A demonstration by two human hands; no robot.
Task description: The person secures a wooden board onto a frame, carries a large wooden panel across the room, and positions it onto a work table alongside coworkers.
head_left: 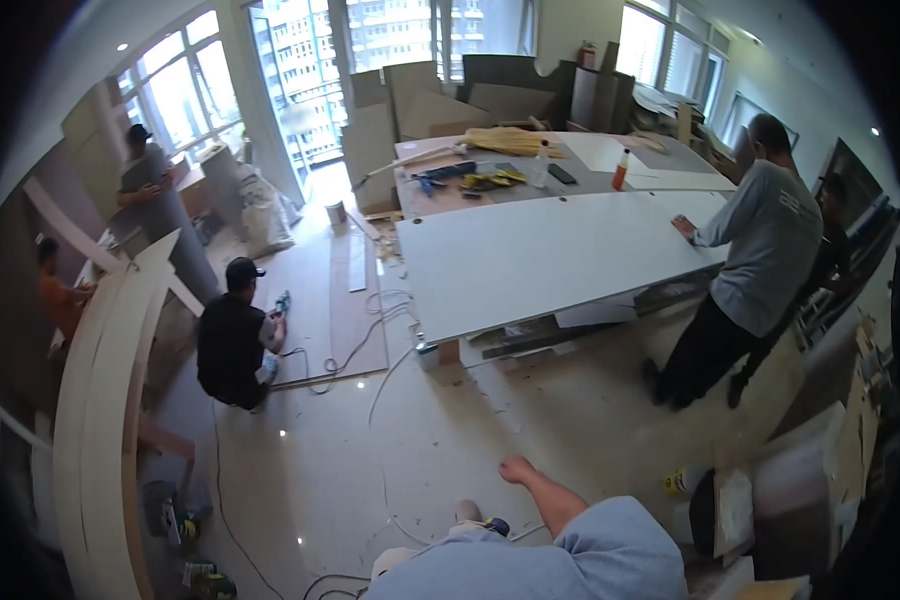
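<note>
Fingers of our right hand (516, 470) curl together, well apart from the white panel (560, 260); our left hand's we cannot tell, and we should step carefully around the cable (219, 490).

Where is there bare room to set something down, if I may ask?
The white panel is broadly bare between its left end and the standing worker's hand. The floor between that panel and your right hand is mostly open. Beyond the panel, yellow-and-black tools, a clear bottle and an orange bottle crowd things.
</note>
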